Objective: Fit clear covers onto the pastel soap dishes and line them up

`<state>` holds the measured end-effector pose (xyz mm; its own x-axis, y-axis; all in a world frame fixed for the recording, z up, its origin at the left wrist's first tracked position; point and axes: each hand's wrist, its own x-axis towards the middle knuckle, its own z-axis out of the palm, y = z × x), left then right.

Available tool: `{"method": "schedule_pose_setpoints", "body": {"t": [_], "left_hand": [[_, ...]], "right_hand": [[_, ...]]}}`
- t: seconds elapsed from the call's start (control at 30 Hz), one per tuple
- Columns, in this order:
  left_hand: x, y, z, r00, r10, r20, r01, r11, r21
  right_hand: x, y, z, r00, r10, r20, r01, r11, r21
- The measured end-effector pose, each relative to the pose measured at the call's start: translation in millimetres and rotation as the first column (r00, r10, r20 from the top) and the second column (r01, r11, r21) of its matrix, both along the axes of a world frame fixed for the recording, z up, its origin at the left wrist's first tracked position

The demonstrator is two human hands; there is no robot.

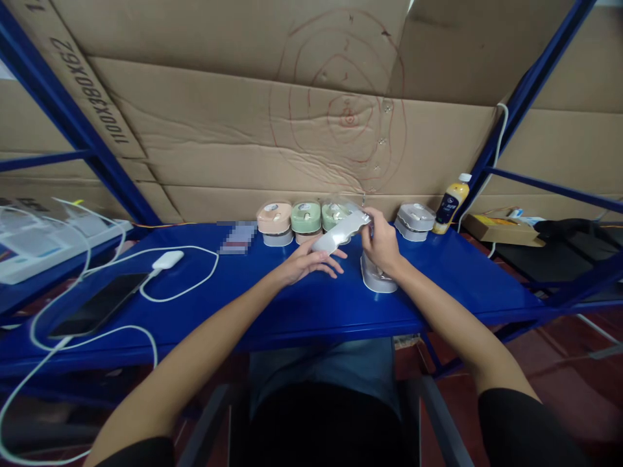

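Note:
A shiny grey-white, lid-like piece (343, 232) is held slanted above the blue table. My right hand (380, 239) pinches its upper right end. My left hand (311, 261) has its lower left end between thumb and hand, with the other fingers spread loosely beneath. Under my right hand stands a grey-lilac box (377, 280), partly covered by the hand. Behind the hands, a peach box (274, 219) and a green box (306, 216) sit stacked on other boxes. A second green box (331, 213) is partly hidden by the piece and clear plastic.
A grey box stack (415, 222) and a yellow-drink bottle (452, 202) stand at the back right. On the left lie a phone (104, 303), a white charging case (168, 259) and looping white cables. Blue posts flank the table (302, 318); cardboard (219, 143) closes its back.

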<state>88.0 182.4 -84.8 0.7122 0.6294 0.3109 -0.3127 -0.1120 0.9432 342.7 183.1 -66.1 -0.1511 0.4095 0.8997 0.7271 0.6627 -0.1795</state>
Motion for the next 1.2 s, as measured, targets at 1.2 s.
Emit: {"method": "schedule_pose_setpoints", "body": {"t": [1.2], "left_hand": [[-45.9,31.0,3.7,0.757,0.401,-0.517,0.061,0.743,0.666]], "right_hand": [[37.9,14.6,-24.8,0.634,-0.059,-0.771,-0.338,0.876,-0.345]]}}
